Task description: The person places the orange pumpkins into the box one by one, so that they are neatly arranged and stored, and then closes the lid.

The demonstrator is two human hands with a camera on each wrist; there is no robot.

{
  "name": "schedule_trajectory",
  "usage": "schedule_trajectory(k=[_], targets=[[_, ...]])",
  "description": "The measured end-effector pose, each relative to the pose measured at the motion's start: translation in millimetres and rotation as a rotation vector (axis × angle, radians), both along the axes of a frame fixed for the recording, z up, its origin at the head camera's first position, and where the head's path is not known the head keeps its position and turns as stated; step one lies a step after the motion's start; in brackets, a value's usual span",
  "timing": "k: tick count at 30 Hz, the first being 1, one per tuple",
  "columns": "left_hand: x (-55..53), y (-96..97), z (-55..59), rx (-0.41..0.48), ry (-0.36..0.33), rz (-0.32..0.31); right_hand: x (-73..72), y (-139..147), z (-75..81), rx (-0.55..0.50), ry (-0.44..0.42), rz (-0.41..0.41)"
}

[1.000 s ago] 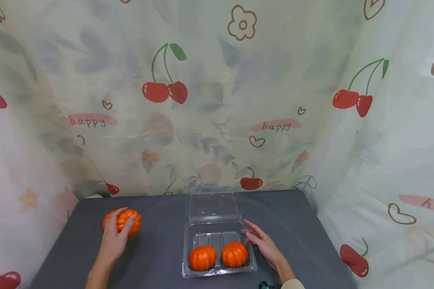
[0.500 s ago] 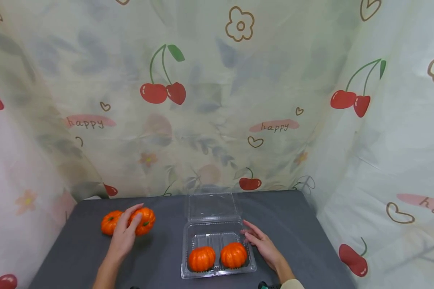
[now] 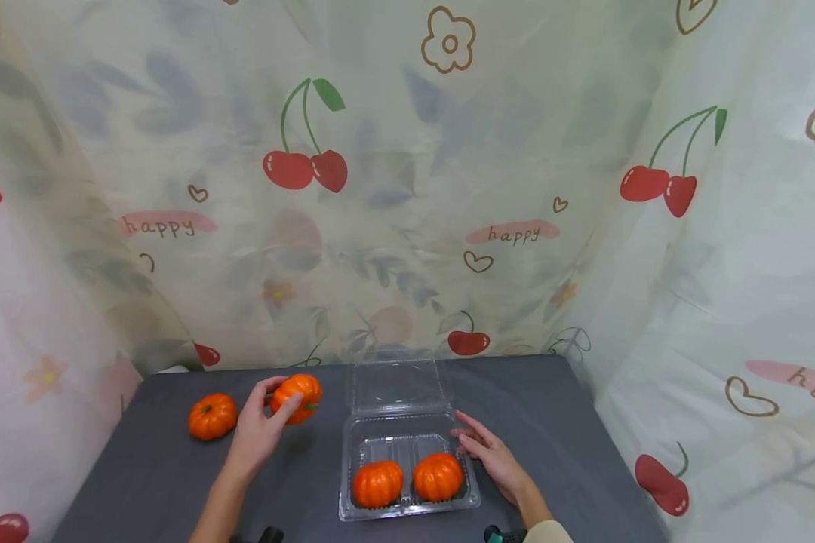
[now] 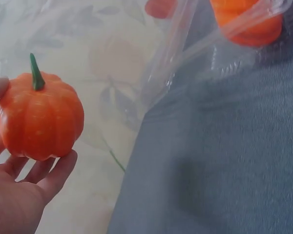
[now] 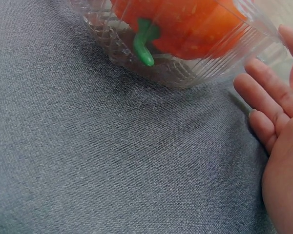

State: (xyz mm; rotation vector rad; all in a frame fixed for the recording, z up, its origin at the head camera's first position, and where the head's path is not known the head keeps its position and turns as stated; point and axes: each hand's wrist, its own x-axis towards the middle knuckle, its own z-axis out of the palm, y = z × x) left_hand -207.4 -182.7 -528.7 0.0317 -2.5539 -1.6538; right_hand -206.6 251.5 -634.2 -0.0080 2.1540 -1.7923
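Between thumb and fingers, my left hand (image 3: 260,428) holds a small orange pumpkin (image 3: 297,398) with a green stem, raised above the table left of the clear plastic clamshell box (image 3: 410,511). The left wrist view shows the held pumpkin (image 4: 41,117) with its stem up and fingers under it. Two more pumpkins sit side by side in the front of the box, a left one (image 3: 378,484) and a right one (image 3: 438,477). My right hand (image 3: 496,461) is at the box's right side, fingers loosely extended near its rim; in the right wrist view the fingers (image 5: 266,95) hold nothing.
Another orange pumpkin (image 3: 213,416) rests on the dark grey tablecloth (image 3: 530,407) at the left. The box's transparent lid (image 3: 401,386) stands raised toward the back. A patterned curtain (image 3: 394,188) encloses the table at the back and sides.
My left hand has carried the pumpkin rightward, away from the one left on the table and toward the box. My right hand has stayed by the box.
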Motion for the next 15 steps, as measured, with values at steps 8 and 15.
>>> schedule_trajectory(k=[8,15], targets=[[-3.6,28.2,2.6,-0.023,0.056,-0.012,0.2,1,0.5,0.010,-0.002,-0.008],[-5.9,49.3,1.4,-0.013,0.049,-0.055,1.4,0,0.3,0.011,-0.009,-0.011]])
